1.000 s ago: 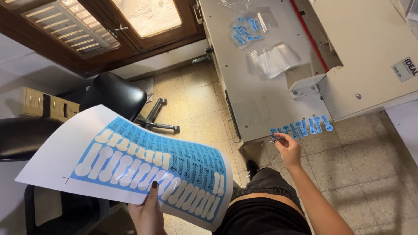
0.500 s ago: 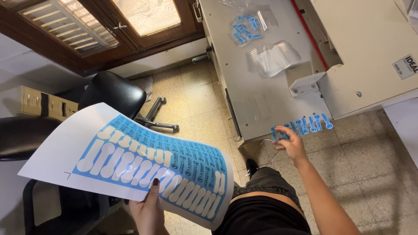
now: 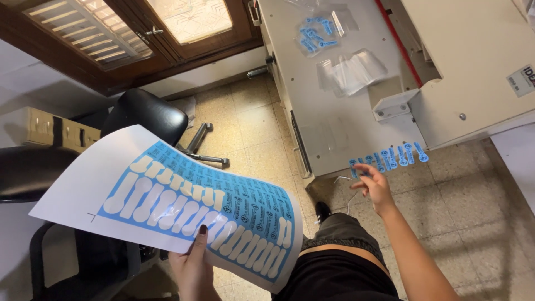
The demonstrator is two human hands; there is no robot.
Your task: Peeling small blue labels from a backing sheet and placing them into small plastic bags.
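Here, my right hand works the blue stickers while my left hand holds the sheet.

Right of centre, my right fingers are loosely curled at the first of the row of blue key-shaped stickers hanging off the grey table's near edge; whether I grip one I cannot tell. At lower left my left hand pinches the bottom edge of a white sticker sheet, its blue block partly peeled to white shapes. At the top of the frame, two clear bags lie on the table, one holding blue stickers.
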